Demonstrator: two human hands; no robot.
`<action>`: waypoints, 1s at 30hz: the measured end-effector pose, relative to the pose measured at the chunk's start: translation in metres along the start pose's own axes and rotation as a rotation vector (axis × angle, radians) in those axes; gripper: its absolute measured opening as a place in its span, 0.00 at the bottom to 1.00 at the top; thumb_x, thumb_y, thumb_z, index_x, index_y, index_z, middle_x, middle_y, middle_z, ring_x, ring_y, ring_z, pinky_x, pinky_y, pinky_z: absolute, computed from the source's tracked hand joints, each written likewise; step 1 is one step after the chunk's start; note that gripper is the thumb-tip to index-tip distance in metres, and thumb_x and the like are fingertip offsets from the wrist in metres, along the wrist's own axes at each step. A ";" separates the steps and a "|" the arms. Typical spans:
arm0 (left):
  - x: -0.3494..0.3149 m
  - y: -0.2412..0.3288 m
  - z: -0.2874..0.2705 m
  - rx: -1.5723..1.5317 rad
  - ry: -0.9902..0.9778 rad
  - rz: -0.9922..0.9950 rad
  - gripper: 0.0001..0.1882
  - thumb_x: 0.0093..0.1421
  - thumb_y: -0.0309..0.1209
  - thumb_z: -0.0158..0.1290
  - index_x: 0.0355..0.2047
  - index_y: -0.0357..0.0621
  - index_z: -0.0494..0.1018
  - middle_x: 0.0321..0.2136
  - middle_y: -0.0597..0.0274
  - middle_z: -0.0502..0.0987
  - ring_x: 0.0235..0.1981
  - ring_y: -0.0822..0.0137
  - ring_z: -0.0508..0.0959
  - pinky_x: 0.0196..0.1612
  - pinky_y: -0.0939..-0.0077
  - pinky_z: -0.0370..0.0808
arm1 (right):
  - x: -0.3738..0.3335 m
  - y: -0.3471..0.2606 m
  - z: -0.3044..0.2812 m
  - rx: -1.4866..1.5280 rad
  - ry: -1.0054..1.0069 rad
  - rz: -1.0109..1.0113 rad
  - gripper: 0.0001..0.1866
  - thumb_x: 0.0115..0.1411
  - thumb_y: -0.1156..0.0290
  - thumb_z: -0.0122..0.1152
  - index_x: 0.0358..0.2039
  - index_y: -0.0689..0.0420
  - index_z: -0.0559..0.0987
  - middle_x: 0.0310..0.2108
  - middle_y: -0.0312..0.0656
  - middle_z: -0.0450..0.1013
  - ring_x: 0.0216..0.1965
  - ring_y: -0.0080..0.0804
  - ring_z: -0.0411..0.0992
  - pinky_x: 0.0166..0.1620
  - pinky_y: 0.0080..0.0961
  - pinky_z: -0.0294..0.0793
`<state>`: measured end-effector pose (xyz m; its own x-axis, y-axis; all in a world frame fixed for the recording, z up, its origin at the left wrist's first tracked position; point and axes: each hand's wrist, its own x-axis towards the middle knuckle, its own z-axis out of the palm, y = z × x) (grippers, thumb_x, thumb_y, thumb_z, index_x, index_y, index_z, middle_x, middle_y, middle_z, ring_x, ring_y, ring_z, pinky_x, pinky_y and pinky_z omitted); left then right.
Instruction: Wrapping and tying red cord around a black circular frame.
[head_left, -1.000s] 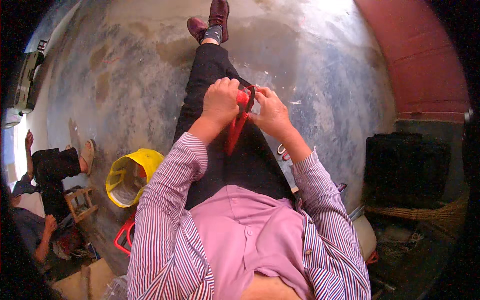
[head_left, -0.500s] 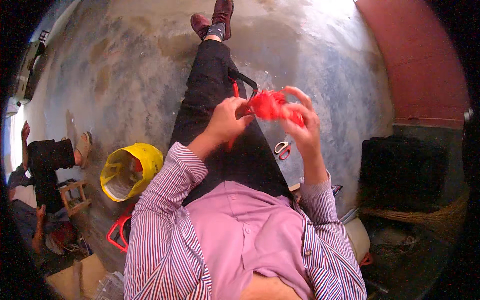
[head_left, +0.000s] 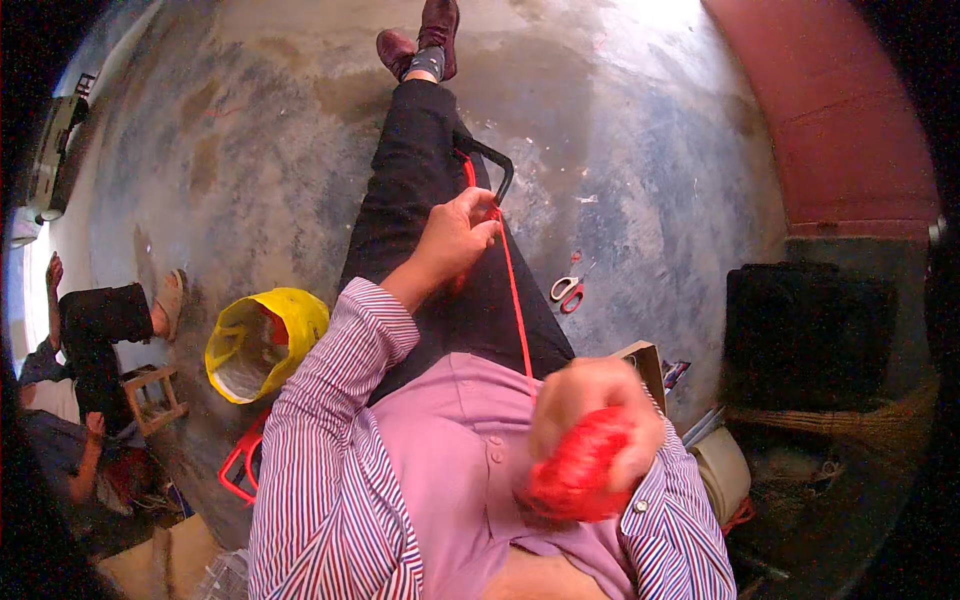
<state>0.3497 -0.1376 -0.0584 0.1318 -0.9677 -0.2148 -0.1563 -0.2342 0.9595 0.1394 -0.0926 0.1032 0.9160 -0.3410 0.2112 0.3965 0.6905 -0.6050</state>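
Observation:
My right hand [head_left: 597, 395], slightly blurred, is closed around a bundle of red cord [head_left: 585, 475] close to my belly. A taut red strand [head_left: 514, 290] runs from the bundle up to my left hand [head_left: 455, 240]. The left fingers pinch the strand at the end of a black bent handle-like frame [head_left: 508, 170]. This frame lies over my dark trouser legs, and part of it is hidden by the hand. More red wrapping [head_left: 469, 172] shows along it, just beyond the left fingers.
Scissors [head_left: 568, 290] lie on the concrete floor right of my legs. Left stands a yellow bucket [head_left: 265, 340], with a red frame-like handle [head_left: 240, 460] nearer. Another person [head_left: 95, 330] sits at far left. An open carton [head_left: 645, 365] and a black box [head_left: 810, 335] are at right.
My right hand has pulled the red bundle down and back toward my belly, drawing a strand tight. The left hand stays by the black frame, its grip nearly unmoved.

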 end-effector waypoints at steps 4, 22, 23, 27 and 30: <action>0.005 0.004 0.001 -0.011 -0.047 -0.035 0.20 0.55 0.23 0.57 0.49 0.34 0.69 0.34 0.51 0.79 0.33 0.65 0.81 0.39 0.74 0.78 | -0.001 -0.004 0.010 0.323 -0.069 -0.187 0.19 0.43 0.72 0.74 0.22 0.58 0.67 0.20 0.42 0.70 0.16 0.33 0.68 0.19 0.31 0.63; 0.049 -0.012 -0.013 0.370 0.276 0.292 0.13 0.63 0.34 0.46 0.34 0.36 0.75 0.32 0.45 0.76 0.31 0.46 0.76 0.34 0.59 0.73 | 0.066 0.033 -0.198 -1.759 0.599 -0.054 0.11 0.51 0.73 0.63 0.37 0.56 0.79 0.33 0.47 0.73 0.35 0.48 0.74 0.39 0.34 0.75; 0.047 -0.004 -0.013 0.374 0.266 0.297 0.13 0.63 0.34 0.46 0.34 0.36 0.75 0.32 0.45 0.76 0.31 0.46 0.76 0.34 0.59 0.73 | 0.063 0.038 -0.201 -1.614 0.658 -0.034 0.13 0.50 0.73 0.64 0.38 0.57 0.78 0.35 0.48 0.73 0.38 0.46 0.74 0.41 0.33 0.74; 0.028 0.015 -0.018 0.610 0.474 0.462 0.08 0.60 0.28 0.48 0.33 0.38 0.75 0.27 0.47 0.77 0.28 0.53 0.78 0.33 0.64 0.74 | 0.052 0.044 -0.179 -1.441 0.689 -0.253 0.20 0.49 0.75 0.65 0.44 0.60 0.73 0.43 0.49 0.72 0.45 0.44 0.73 0.50 0.32 0.71; 0.003 0.049 -0.004 -0.270 0.207 0.033 0.09 0.61 0.28 0.49 0.24 0.39 0.72 0.17 0.65 0.70 0.17 0.72 0.69 0.22 0.75 0.67 | 0.047 0.049 -0.166 -1.671 0.593 -0.444 0.24 0.50 0.77 0.64 0.48 0.57 0.70 0.47 0.47 0.71 0.48 0.43 0.71 0.53 0.32 0.69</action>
<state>0.3461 -0.1516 -0.0115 0.3313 -0.9285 -0.1677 0.0975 -0.1431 0.9849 0.1920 -0.1807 -0.0437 0.4846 -0.7121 0.5080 -0.2332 -0.6649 -0.7096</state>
